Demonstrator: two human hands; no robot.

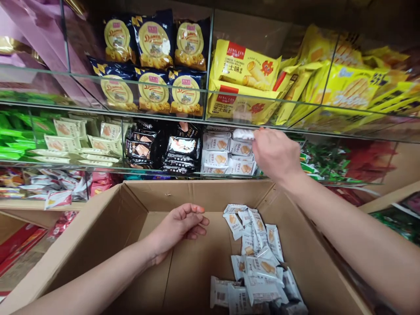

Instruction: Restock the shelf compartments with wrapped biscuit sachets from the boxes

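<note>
My right hand [277,153] is at the middle shelf, its fingers closed on one end of a small white snack packet [243,134]. That packet lies over stacked white packets [215,157] of the same kind. Over the cardboard box [167,195] hangs my left hand [180,225], fingers loosely curled and apart, holding nothing. Several loose white packets [262,271] lie in a pile on the right side inside the box.
Above are blue cookie bags [154,43] and yellow snack packs [246,65] behind a glass shelf edge [164,114]. Black packets [182,146] and cream packets [64,142] sit left of the white ones. Green packets [324,162] are to the right.
</note>
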